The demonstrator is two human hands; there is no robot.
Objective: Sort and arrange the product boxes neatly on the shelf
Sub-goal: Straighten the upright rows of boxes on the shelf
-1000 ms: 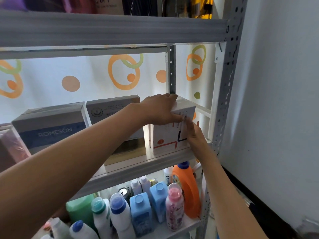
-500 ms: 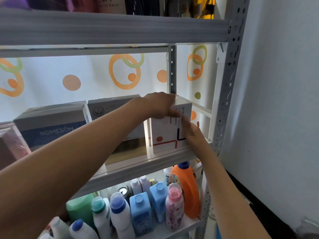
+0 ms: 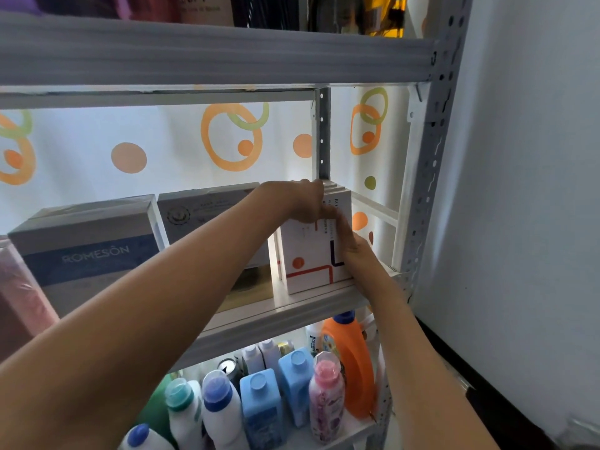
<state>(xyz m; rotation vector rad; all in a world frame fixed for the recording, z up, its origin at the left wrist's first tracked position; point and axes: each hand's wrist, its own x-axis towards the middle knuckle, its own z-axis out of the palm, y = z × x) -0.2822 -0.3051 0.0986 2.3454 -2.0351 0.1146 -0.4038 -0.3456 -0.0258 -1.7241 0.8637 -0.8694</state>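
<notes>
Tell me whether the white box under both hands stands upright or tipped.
Upright: the white box rests on its bottom edge on the shelf, left hand on top, right hand alongside.

Detergent bottles, among them an orange jug (image 3: 352,362), crowd the lower tier beside a white wall (image 3: 526,190).

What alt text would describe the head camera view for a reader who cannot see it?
Two bare hands steady an upright white cardboard box with red lines at the right end of a grey metal shelf: the left hand grips its top, the right hand presses its front right edge. Plastic bottles stand on the shelf below.
</notes>
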